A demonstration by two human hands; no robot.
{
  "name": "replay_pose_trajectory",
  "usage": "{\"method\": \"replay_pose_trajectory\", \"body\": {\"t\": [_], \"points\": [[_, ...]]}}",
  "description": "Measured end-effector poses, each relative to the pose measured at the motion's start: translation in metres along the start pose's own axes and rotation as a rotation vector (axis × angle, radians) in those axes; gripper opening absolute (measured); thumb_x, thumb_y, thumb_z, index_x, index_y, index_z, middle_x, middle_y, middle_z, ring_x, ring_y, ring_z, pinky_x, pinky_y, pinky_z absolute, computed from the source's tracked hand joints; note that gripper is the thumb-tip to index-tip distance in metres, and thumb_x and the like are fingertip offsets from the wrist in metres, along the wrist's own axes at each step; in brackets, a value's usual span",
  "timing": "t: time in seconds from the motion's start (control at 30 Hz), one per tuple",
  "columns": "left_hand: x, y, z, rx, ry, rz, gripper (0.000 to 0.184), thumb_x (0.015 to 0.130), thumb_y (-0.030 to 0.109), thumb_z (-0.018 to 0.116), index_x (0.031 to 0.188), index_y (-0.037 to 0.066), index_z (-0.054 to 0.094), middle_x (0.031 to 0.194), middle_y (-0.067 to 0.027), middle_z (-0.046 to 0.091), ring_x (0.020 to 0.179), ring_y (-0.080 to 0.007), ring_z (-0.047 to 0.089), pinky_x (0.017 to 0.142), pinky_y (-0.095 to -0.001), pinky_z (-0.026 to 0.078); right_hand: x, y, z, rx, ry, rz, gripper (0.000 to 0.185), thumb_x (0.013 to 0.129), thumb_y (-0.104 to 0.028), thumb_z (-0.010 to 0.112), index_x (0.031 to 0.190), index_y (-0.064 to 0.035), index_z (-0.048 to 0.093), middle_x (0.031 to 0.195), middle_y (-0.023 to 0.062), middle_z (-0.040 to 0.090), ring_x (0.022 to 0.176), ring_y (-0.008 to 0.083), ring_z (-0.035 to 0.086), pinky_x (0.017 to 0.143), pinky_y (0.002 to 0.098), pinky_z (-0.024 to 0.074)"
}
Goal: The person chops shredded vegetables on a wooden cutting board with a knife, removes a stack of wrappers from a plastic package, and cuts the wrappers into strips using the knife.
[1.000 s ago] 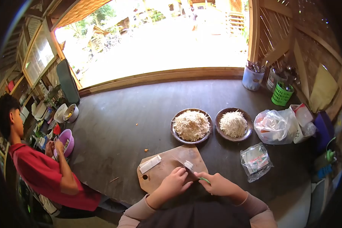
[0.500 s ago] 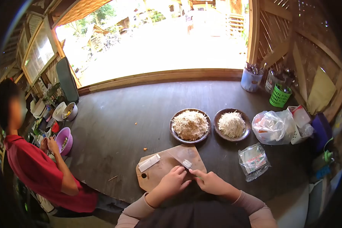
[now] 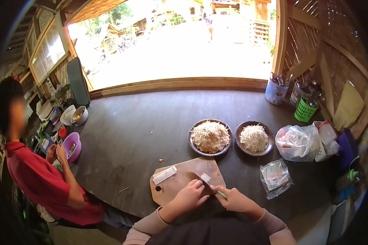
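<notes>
A wooden cutting board [image 3: 184,168] lies at the table's near edge. My right hand [image 3: 235,201] is closed around the green handle of a knife [image 3: 221,194], whose blade points forward and left over the board. Beside the blade, my left hand [image 3: 189,193] rests on the board with its fingers curled. Whatever lies under those fingertips is hidden. Thin white strips [image 3: 206,178] lie against the blade's far side. A flat, pale rectangular slab [image 3: 164,175] sits on the board's left part, near its hole.
Beyond the board stand a plate of pale shreds [image 3: 210,137] and a smaller one [image 3: 254,138]. To the right are a clear packet [image 3: 276,178], a plastic bag [image 3: 297,142] and a green basket [image 3: 306,109]. A person in red [image 3: 49,179] works at left near a purple bowl [image 3: 74,147].
The knife has turned in my right hand, so its green handle now shows. The whole view has shifted slightly. The person at left has moved their hands a little.
</notes>
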State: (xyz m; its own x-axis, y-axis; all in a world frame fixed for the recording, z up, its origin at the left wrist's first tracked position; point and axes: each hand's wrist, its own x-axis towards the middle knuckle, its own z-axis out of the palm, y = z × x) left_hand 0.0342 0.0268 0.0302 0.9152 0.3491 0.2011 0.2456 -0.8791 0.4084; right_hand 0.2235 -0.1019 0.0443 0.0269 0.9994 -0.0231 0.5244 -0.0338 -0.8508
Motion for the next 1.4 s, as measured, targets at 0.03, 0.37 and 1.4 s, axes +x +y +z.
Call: {"method": "replay_pose_trajectory", "body": {"t": [0.03,0.37,1.4], "points": [[-0.001,0.002,-0.001,-0.006,-0.006,-0.004,0.041,0.089,0.03,0.067,0.108,-0.007,0.062,0.114,-0.0202,0.058,0.116,-0.0367,0.054,0.1,-0.0415,0.046,0.001,0.003,0.003,0.004,-0.004,0.007,0.038,0.098,-0.015,0.055,0.136,-0.0163,0.055,0.06,0.0174,0.061,0.051,0.0272,0.065,0.053,0.0385,0.0506],[0.0,0.002,-0.001,-0.017,0.008,-0.014,0.039,0.089,0.029,0.068,0.104,-0.006,0.063,0.113,-0.0209,0.058,0.113,-0.0369,0.054,0.098,-0.0422,0.047,0.003,-0.002,-0.001,-0.026,-0.004,0.003,0.037,0.098,-0.017,0.056,0.135,-0.0157,0.055,0.064,0.0225,0.062,0.054,0.0338,0.065,0.055,0.0418,0.0508],[-0.001,0.004,-0.003,-0.048,0.01,-0.023,0.041,0.089,0.029,0.068,0.106,-0.008,0.062,0.113,-0.0235,0.057,0.114,-0.0383,0.054,0.1,-0.0427,0.046,0.007,0.002,0.007,-0.079,0.066,-0.069,0.037,0.097,-0.017,0.058,0.134,-0.0168,0.056,0.07,0.0251,0.063,0.063,0.0432,0.065,0.058,0.0461,0.0512]]}}
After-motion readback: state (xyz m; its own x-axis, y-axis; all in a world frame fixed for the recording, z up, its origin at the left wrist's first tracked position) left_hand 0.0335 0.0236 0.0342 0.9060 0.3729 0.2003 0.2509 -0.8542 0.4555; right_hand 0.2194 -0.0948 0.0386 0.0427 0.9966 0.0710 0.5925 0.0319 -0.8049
